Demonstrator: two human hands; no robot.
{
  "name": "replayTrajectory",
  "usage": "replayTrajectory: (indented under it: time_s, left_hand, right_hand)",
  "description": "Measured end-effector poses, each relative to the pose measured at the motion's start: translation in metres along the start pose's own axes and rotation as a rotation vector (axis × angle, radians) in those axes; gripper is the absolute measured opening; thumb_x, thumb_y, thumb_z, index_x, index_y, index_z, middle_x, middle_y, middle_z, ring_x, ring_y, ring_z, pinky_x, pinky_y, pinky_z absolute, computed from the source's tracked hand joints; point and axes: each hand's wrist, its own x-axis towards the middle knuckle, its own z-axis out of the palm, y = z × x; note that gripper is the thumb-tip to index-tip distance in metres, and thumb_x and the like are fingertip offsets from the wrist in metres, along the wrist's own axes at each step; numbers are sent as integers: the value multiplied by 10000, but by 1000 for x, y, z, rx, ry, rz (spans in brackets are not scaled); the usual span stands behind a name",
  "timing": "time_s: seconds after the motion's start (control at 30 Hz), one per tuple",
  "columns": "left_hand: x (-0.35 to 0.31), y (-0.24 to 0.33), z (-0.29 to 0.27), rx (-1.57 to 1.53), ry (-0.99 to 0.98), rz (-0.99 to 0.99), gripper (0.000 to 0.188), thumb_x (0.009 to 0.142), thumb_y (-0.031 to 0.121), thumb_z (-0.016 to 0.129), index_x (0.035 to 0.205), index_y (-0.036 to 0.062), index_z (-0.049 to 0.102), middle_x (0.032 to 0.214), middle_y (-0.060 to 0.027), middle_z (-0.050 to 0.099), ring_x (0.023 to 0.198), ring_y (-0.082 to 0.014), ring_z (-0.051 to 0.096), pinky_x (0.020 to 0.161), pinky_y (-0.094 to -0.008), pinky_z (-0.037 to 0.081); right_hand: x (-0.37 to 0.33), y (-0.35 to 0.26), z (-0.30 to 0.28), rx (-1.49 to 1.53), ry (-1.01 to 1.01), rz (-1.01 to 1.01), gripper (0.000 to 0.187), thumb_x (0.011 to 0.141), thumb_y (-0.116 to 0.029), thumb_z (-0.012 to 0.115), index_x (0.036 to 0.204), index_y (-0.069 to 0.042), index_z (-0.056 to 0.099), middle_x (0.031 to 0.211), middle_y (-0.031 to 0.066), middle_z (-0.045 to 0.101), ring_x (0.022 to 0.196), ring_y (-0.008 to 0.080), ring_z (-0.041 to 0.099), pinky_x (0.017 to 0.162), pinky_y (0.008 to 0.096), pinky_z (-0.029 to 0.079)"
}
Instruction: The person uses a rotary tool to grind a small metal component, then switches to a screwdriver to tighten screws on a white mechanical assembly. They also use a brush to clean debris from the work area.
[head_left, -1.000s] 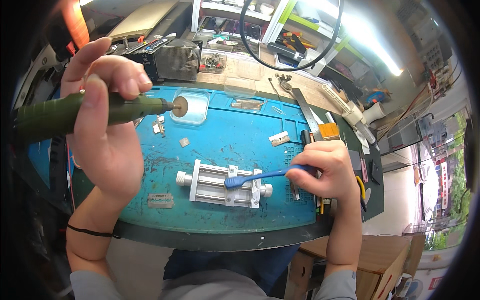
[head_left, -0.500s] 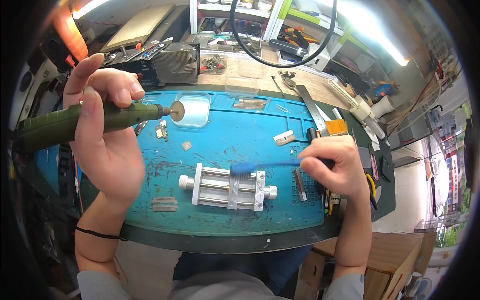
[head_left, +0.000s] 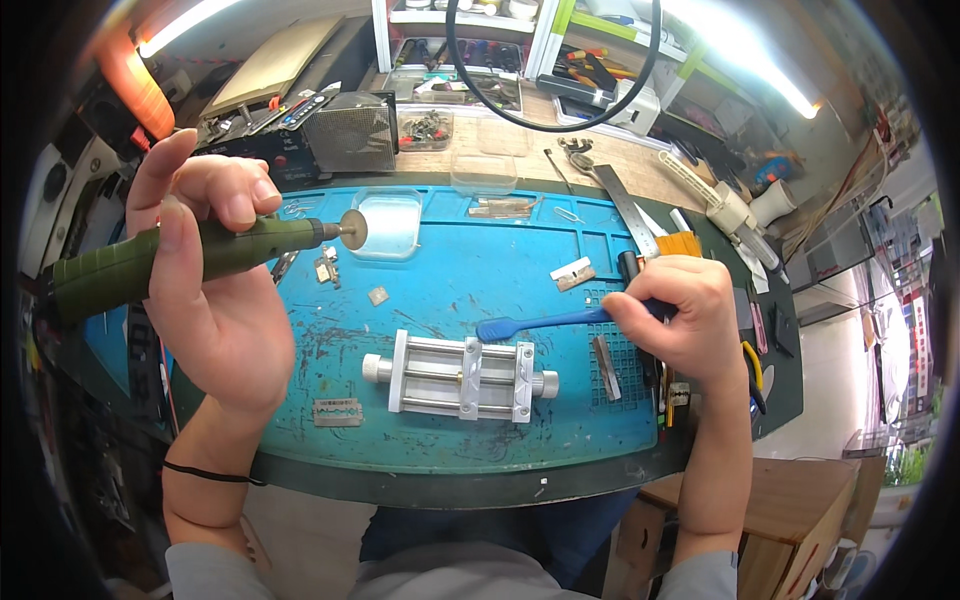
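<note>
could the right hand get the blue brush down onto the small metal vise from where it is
Probably yes. The right hand holds the blue brush with its head just above the metal vise, and nothing lies between them on the blue mat.

Cluttered workbench (head_left: 620,150), shelving behind (head_left: 540,30), bright strip lights overhead (head_left: 740,50)

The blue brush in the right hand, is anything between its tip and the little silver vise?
Nothing visible. The blue plastic brush in the right hand has its tip just above the small silver metal vise, with only bare blue mat nearby.
</note>
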Motion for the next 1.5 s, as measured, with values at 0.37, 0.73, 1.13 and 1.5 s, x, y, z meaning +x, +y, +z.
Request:
replayTrajectory:
  time_s: [0.37,0.73,1.13,1.5]
  left_hand:
    - [-1,-1,-4,3,-20,-49,425,1060,260,390,1371,-13,484,952,-44,472,963,-186,470,1121,-441,303]
    - [-1,0,4,11,22,-19,438,1049,265,424,1350,-52,447,936,-67,535,916,-188,510,1001,-414,389]
    - [-2,1,1,-34,1,-43,385,1082,275,383,1321,6,520,888,-23,471,889,-165,469,979,-395,373]
    - [-4,2,3,-42,-79,-65,429,1109,387,354,1225,36,572,792,17,415,722,-105,422,731,-308,350]
  right_hand:
    - [0,7,-3,43,38,-90,293,775,-261,852,636,-69,680,577,53,608,517,195,596,499,296,445]
    - [0,13,-1,24,173,-43,287,853,-262,812,692,-48,709,601,59,631,513,194,577,511,309,436]
    - [2,19,7,-72,228,-2,246,887,-265,768,782,-47,726,697,63,671,592,208,605,562,318,457]
    - [2,23,8,-61,237,40,278,910,-292,745,786,-44,728,669,67,655,571,202,588,545,315,434]
